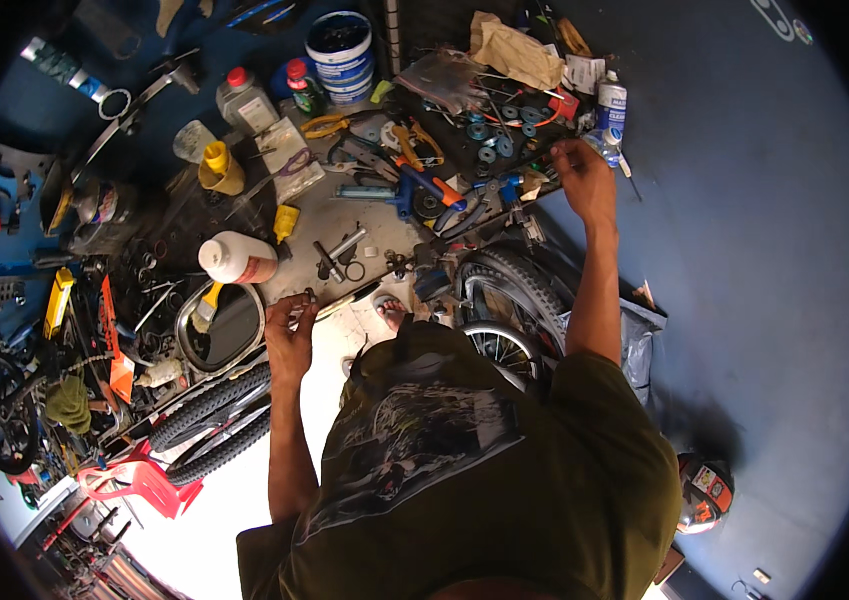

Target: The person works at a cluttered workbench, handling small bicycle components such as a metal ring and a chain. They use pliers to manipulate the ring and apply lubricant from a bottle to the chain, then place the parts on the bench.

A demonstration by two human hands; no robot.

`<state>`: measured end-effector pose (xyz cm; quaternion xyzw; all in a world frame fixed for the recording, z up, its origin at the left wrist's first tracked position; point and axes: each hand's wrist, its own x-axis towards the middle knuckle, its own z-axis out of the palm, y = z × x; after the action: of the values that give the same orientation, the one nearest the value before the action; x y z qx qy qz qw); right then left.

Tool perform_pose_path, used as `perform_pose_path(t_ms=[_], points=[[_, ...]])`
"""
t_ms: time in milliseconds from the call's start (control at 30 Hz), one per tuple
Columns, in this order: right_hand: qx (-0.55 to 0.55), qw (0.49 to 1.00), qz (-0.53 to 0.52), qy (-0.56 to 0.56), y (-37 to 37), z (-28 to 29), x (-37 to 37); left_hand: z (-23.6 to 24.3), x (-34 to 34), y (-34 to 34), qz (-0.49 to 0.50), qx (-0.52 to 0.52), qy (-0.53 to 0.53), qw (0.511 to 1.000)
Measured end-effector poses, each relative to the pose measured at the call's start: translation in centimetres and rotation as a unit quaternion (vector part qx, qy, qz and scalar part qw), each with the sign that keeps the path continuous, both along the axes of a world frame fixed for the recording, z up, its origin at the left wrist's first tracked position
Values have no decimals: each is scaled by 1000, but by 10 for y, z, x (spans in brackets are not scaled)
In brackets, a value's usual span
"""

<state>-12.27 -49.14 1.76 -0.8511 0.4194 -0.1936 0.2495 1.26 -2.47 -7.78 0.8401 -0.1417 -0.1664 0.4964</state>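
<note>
Left hand (290,342) just right of tray (229,343), at surface (380,230) edge; fingers (282,311) pinching small part (311,296). Right hand (584,180) at far-right clutter, beside bottle (612,100); fingers curled, grip unclear.

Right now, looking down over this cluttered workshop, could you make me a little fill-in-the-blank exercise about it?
1. The brush just below the white bottle has a ____ handle.
2. The grey bottle has a ____ cap.
3. The bucket is white and ____.
4. Vertically, the left hand appears ____ in the picture than the right hand.
Missing words: yellow; red; blue; lower.
</note>
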Motion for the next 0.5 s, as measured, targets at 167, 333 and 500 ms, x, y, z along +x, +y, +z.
perform_pose_path(t_ms=[167,333,500], points=[[-16,998,-14,-62,-19,-9,-12,4,-1,-17,-25,36,-75,996],[-16,992,-57,-108,-31,-14,-23,9,-1,-26,-23,106,-84,991],[20,992,-39,-116,-14,-23,-24,13,-1,-39,-2,71,-69,995]])
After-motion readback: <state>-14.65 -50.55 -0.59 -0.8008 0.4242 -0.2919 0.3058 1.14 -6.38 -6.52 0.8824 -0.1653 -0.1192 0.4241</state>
